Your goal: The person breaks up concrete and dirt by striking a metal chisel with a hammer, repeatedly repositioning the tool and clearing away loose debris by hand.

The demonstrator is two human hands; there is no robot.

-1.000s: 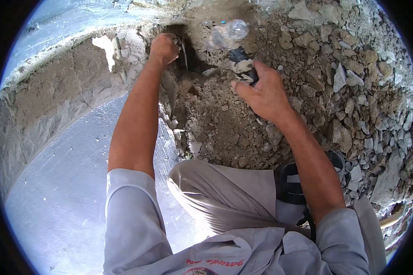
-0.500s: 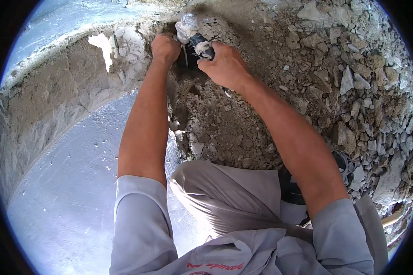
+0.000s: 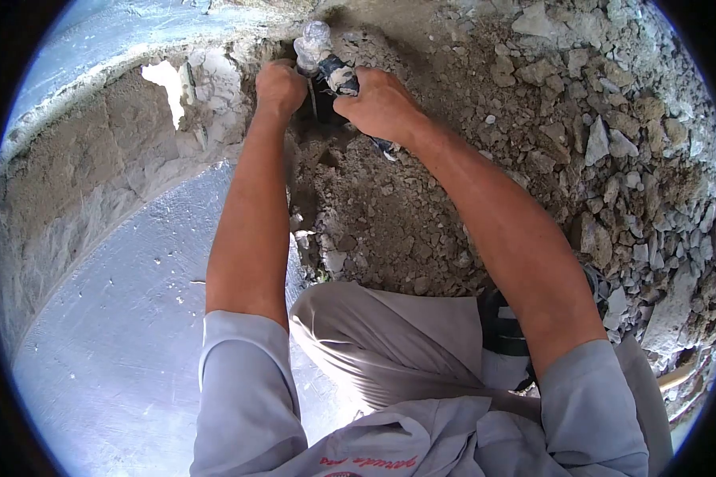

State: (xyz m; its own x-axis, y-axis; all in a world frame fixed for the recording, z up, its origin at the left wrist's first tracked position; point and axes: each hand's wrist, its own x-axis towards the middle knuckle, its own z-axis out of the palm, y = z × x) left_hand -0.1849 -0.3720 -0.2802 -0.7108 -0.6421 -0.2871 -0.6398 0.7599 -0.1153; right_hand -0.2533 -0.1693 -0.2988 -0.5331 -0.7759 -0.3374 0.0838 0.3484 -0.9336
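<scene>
My right hand (image 3: 380, 103) is wrapped round a dark, pipe-like piece (image 3: 341, 75) with torn pale wrapping on it. At its far end sits a crumpled, shiny, clear-plastic-like lump (image 3: 312, 46). To the left, my left hand (image 3: 281, 86) is closed in a fist against the edge of a dark hole (image 3: 326, 107); what its fingers hold is hidden. A thin pale strip (image 3: 313, 97) runs down into the hole just beside that fist. A dark end (image 3: 384, 147) pokes out below my right hand.
Broken stones and rubble (image 3: 605, 159) cover the ground on the right. A curved, rough wall edge (image 3: 95, 151) runs along the left, above a smooth grey-blue surface (image 3: 127, 318). My bent knee (image 3: 334, 310) is close to the loose soil (image 3: 382, 230).
The view has shifted slightly, so both hands appear a little further left. The shiny lump and dark piece stay in much the same place beside the hands.
</scene>
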